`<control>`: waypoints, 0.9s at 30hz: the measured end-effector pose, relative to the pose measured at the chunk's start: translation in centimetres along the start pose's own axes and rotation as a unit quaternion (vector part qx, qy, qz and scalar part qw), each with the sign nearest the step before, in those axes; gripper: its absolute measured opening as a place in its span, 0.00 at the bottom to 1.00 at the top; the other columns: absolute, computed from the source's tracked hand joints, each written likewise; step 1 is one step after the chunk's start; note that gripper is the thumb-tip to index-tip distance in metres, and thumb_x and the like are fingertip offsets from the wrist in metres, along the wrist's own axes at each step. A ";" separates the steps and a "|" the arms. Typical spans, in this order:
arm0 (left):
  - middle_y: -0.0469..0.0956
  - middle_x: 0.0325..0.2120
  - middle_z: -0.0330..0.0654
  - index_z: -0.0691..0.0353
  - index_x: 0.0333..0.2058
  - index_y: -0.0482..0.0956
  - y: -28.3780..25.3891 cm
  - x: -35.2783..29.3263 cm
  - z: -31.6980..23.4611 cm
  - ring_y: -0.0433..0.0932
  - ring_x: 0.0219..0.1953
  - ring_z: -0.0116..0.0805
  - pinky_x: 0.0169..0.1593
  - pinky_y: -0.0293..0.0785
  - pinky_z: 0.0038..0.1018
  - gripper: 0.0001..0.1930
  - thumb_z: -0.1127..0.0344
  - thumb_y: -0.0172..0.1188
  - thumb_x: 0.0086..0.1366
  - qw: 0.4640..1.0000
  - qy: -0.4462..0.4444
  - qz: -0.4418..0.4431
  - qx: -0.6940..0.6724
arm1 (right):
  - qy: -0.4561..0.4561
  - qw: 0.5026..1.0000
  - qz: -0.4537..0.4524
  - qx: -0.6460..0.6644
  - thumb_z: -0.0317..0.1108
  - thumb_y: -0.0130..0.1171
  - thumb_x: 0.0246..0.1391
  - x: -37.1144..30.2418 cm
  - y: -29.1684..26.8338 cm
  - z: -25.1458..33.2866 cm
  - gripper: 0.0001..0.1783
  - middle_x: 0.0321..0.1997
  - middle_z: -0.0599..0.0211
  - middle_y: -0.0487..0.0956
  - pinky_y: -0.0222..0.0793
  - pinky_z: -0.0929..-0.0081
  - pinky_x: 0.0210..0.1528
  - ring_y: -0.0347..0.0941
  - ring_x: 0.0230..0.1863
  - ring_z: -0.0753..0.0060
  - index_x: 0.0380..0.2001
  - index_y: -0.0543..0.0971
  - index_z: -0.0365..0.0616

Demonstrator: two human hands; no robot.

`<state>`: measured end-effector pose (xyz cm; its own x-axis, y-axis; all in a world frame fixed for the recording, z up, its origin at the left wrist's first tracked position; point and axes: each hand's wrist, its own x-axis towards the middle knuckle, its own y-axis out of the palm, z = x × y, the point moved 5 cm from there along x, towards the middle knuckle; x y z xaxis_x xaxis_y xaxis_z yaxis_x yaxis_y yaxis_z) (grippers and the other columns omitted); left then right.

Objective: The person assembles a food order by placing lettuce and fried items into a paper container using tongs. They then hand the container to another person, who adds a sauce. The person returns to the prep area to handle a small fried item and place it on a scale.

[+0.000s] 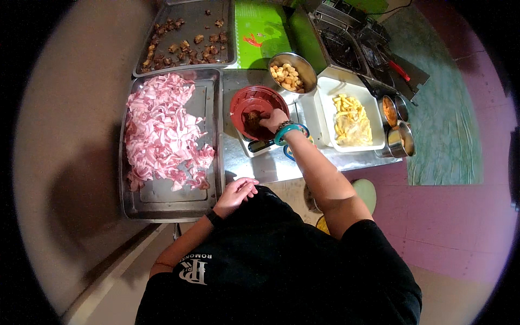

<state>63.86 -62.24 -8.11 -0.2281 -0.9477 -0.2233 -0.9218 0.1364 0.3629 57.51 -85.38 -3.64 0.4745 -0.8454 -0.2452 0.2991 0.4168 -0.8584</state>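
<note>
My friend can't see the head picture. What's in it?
Someone's right hand reaches into a red bowl on a scale while the left hand looks empty. Pink sliced meat lies in a metal tray at left, yellow pieces in a white tub at right.

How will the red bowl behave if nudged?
The red bowl looks like smooth plastic, so it's probably light for its size. The dark food shows only low inside, so it likely isn't top-heavy. A hard push might slide it off the scale beneath.
</note>
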 end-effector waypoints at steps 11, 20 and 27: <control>0.72 0.26 0.36 0.64 0.39 0.69 -0.3 -0.5 -0.1 0.68 0.28 0.21 0.31 0.64 0.17 0.13 0.63 0.43 0.61 0.999 0.013 -0.019 0.028 | -0.141 0.942 -0.210 -0.219 0.31 0.46 0.44 4.5 -4.1 -1.9 0.10 0.31 0.60 0.68 0.67 0.66 0.33 0.69 0.34 0.58 0.31 0.75 0.50; 0.71 0.27 0.37 0.64 0.39 0.68 -0.5 -0.4 0.4 0.68 0.28 0.22 0.30 0.65 0.17 0.12 0.65 0.43 0.61 1.000 -0.029 -0.001 -0.006 | -0.175 0.917 -0.162 -0.320 0.34 0.43 0.44 6.0 -2.8 -3.0 0.08 0.32 0.60 0.68 0.69 0.69 0.31 0.69 0.36 0.62 0.24 0.72 0.45; 0.71 0.28 0.37 0.64 0.41 0.68 -0.6 -0.9 -0.4 0.68 0.29 0.21 0.32 0.66 0.17 0.12 0.65 0.42 0.62 0.999 0.009 -0.002 0.039 | -0.160 0.942 -0.236 0.179 0.29 0.55 0.41 1.9 -5.8 -2.5 0.05 0.27 0.68 0.71 0.64 0.72 0.31 0.68 0.32 0.70 0.25 0.70 0.46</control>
<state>64.69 -61.62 -7.78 -0.2187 -0.9534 -0.2080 -0.9444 0.1532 0.2909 54.66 -90.26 -0.25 0.4267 -0.8449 0.3227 0.7715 0.1539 -0.6173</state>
